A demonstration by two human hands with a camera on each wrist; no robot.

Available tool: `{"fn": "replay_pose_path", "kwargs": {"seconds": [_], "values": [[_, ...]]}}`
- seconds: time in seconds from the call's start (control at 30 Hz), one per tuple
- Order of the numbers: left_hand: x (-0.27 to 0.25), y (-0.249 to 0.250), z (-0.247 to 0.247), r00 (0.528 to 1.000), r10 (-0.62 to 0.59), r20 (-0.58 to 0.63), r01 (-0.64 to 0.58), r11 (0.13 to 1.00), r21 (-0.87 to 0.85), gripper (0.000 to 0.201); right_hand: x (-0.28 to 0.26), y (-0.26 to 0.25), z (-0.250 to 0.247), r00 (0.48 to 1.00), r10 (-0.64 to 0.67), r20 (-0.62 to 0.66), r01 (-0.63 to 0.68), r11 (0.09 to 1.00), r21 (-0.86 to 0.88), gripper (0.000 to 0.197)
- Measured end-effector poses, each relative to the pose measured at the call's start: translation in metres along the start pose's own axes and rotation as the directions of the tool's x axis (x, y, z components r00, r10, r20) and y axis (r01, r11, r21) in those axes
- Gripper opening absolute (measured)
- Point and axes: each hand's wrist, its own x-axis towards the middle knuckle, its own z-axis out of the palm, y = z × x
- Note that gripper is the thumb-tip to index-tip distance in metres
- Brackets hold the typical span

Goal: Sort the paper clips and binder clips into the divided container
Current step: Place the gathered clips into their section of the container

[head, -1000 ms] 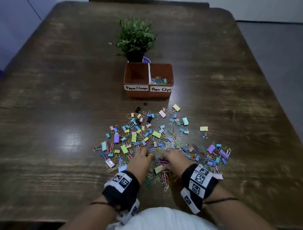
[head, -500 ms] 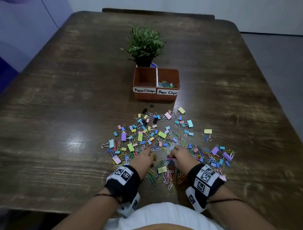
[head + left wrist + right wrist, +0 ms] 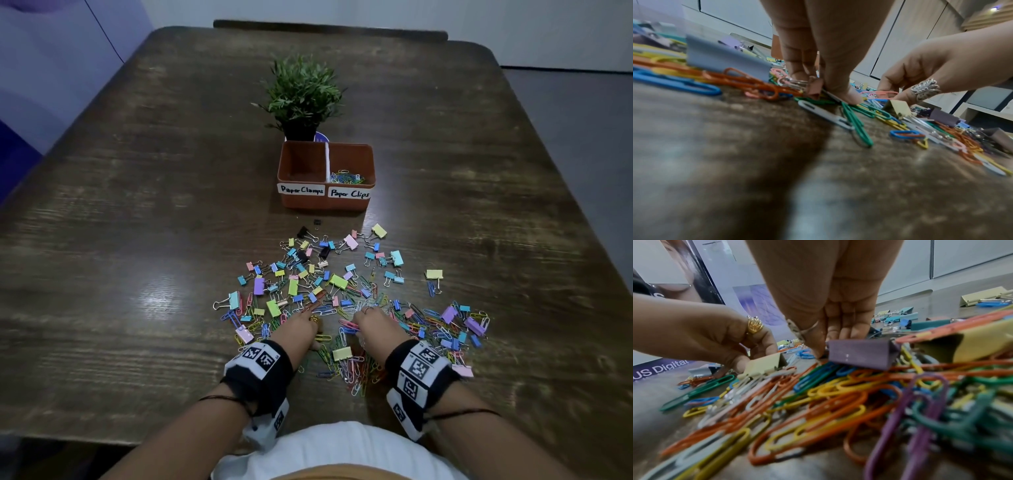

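Note:
A loose pile of coloured paper clips and binder clips (image 3: 342, 284) lies on the wooden table in front of me. Both hands are down in its near part. My left hand (image 3: 305, 318), with a gold ring, has thumb and fingertips (image 3: 846, 95) pinched together on a paper clip beside a small pink binder clip (image 3: 815, 88). My right hand (image 3: 368, 317), with a silver ring, pinches a pink paper clip (image 3: 881, 93) next to a purple binder clip (image 3: 861, 353). The brown divided container (image 3: 325, 202) stands beyond the pile. Its "Paper Clips" side holds several paper clips (image 3: 346, 177); the "Paper Clamps" side looks empty.
A small potted plant (image 3: 303, 92) stands right behind the container. A beige binder clip (image 3: 764, 365) lies between my hands. A lone yellow binder clip (image 3: 434, 274) sits off to the right of the pile. The table's near edge runs just behind my wrists.
Both hands stay in the near part of the pile, their fingers shifting a little forward among the clips. The head view has tilted up, so the table's far edge shows.

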Motion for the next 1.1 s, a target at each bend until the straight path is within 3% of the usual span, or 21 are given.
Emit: {"fn": "replay_pose_path", "kwargs": {"seconds": [0.07,0.13,0.2,0.27,0.4,0.6,0.67,0.9,1.1], "values": [[0.002,-0.002,0.004,0.996,-0.014,-0.086,0.005,0.995,-0.100,0.039,0.000,0.000,0.001,1.000,-0.012,-0.022,0.012,1.000,0.012,0.032],[0.003,-0.003,0.003,0.997,0.013,-0.072,-0.023,0.990,-0.137,0.041,0.001,0.001,0.000,1.000,-0.005,-0.026,0.005,0.999,0.033,0.033],[0.001,0.003,-0.004,0.998,-0.030,0.048,0.032,0.999,-0.031,0.039,0.002,0.001,-0.004,1.000,0.007,-0.002,-0.007,0.999,0.036,0.031],[-0.001,0.005,-0.007,0.999,-0.046,0.012,0.044,0.990,0.135,0.036,0.004,0.001,-0.008,1.000,0.020,0.022,-0.021,1.000,0.021,0.027],[-0.004,0.009,-0.003,0.997,0.007,-0.072,0.008,0.980,0.198,0.029,0.007,0.002,-0.011,0.999,0.040,0.021,-0.041,0.998,0.051,0.027],[-0.002,0.011,-0.010,1.000,-0.006,0.005,0.004,0.952,0.306,0.023,0.008,0.011,-0.015,0.994,0.099,-0.043,-0.083,0.956,0.280,0.026],[-0.001,0.011,-0.015,1.000,-0.017,-0.010,0.019,0.960,0.279,0.022,0.006,0.014,-0.019,0.988,0.130,-0.082,-0.091,0.925,0.370,0.024],[-0.001,0.006,-0.043,0.959,0.061,-0.278,-0.033,0.994,0.105,0.025,0.005,0.029,-0.034,0.970,0.149,-0.191,-0.023,0.844,0.537,0.018],[0.012,0.003,-0.063,0.955,0.046,-0.294,-0.035,0.998,0.043,0.024,0.015,0.026,-0.038,0.988,0.057,-0.146,0.021,0.875,0.483,0.016]]}}
